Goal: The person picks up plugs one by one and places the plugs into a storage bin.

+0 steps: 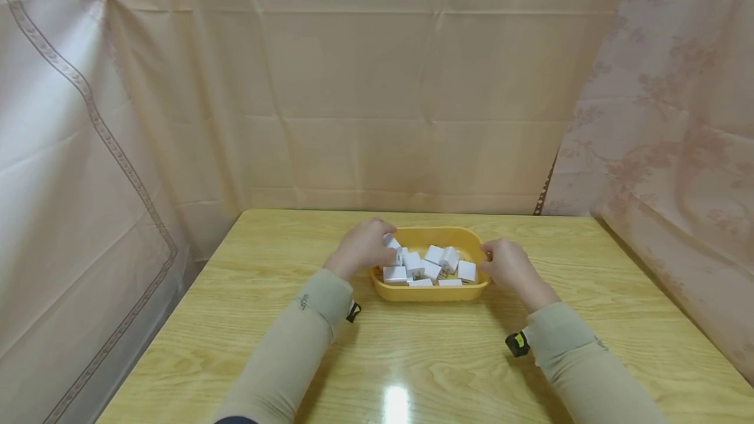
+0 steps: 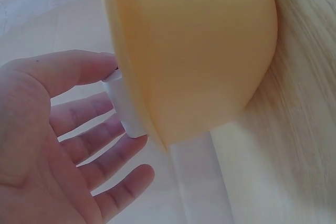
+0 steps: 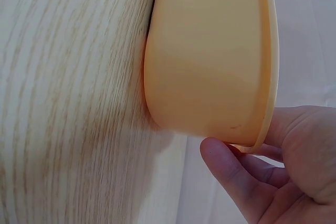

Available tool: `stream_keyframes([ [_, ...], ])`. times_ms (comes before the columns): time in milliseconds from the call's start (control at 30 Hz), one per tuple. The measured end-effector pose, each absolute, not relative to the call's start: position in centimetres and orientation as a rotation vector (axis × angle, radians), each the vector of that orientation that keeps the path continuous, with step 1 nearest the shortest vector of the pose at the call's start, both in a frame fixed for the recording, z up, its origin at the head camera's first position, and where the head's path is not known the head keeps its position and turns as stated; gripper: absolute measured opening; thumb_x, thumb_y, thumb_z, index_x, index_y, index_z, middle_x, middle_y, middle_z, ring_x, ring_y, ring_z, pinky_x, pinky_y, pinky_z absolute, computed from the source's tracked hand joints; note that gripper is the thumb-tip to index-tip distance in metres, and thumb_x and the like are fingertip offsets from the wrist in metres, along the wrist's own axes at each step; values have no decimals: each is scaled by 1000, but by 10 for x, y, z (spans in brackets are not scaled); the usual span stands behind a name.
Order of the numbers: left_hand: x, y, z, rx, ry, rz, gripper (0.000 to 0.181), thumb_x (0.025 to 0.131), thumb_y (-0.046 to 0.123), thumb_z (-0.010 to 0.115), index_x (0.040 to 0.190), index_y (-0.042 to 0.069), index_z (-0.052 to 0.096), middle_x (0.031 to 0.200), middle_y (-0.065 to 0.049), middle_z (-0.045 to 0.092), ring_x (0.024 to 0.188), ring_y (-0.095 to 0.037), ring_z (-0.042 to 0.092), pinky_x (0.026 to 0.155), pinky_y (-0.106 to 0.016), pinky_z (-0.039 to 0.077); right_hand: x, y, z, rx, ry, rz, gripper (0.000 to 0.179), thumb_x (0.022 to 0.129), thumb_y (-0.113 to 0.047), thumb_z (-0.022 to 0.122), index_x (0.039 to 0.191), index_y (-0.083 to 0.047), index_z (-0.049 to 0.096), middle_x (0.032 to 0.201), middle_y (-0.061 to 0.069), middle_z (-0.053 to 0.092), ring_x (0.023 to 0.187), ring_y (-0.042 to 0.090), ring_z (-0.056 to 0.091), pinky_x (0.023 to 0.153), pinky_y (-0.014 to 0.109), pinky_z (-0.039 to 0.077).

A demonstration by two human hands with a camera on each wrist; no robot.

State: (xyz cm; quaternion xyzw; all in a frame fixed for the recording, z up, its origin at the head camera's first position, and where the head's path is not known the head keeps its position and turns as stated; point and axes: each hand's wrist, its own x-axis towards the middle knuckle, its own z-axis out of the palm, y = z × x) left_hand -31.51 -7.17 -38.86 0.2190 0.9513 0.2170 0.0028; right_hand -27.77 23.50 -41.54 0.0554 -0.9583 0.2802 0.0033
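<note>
A yellow plastic basket [image 1: 430, 294] sits on the table with several white plug-in charger blocks [image 1: 414, 264] heaped inside, some with metal prongs showing. At its left end my left hand [image 1: 362, 248] pinches one white charger block [image 2: 124, 103] between thumb and fingers, just at the rim. In the left wrist view the basket wall hides part of that block. On the opposite end, my right hand [image 1: 511, 268] grips the basket's rim, its thumb [image 3: 223, 156] against the outside of the wall.
The wooden table [image 1: 424, 358] reaches around the basket on all sides. Beige cloth [image 1: 412, 84] hangs behind it, with a patterned curtain [image 1: 683, 116] at the right and a pale cloth [image 1: 71, 169] at the left.
</note>
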Motion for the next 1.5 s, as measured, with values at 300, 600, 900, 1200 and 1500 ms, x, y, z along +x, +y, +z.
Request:
stream_keyframes([
  [300, -317, -70, -396, 734, 2991, 653, 56, 82, 19, 72, 137, 11, 64, 134, -8, 60, 103, -21, 59, 88, -41, 52, -278, 234, -416, 153, -3017, 902, 43, 91, 4, 59, 133, 15, 57, 104, 23, 68, 61, 17, 60, 53, 29, 53],
  [600, -313, -69, -392, 658, 2975, 650, 47, 93, 20, 67, 140, 13, 63, 145, -11, 53, 89, -16, 65, 84, -37, 51, -280, 233, -417, 151, -3013, 915, 44, 92, 4, 59, 134, 15, 57, 102, 22, 68, 59, 17, 60, 51, 27, 52],
  [900, -310, -72, -386, 690, 3002, 682, 47, 95, 21, 69, 140, 11, 62, 146, -11, 54, 112, -26, 65, 93, -42, 52, -282, 241, -413, 184, -3029, 866, 42, 92, -1, 62, 131, 14, 59, 107, 23, 68, 76, 23, 64, 60, 33, 55],
  [1200, -309, -91, -377, 715, 3186, 661, 51, 94, 31, 70, 140, 11, 62, 144, -12, 53, 132, -32, 50, 106, -49, 44, -277, 251, -401, 277, -3040, 673, 56, 100, -35, 65, 140, 3, 56, 122, 28, 66, 107, 43, 65, 87, 57, 52],
  [1500, -305, -108, -369, 762, 3348, 588, 52, 95, 33, 70, 141, 11, 60, 141, -15, 56, 129, -35, 51, 106, -52, 43, -266, 268, -383, 276, -2900, 595, 66, 106, -49, 47, 146, 3, 50, 133, 32, 58, 114, 51, 59, 91, 65, 47],
])
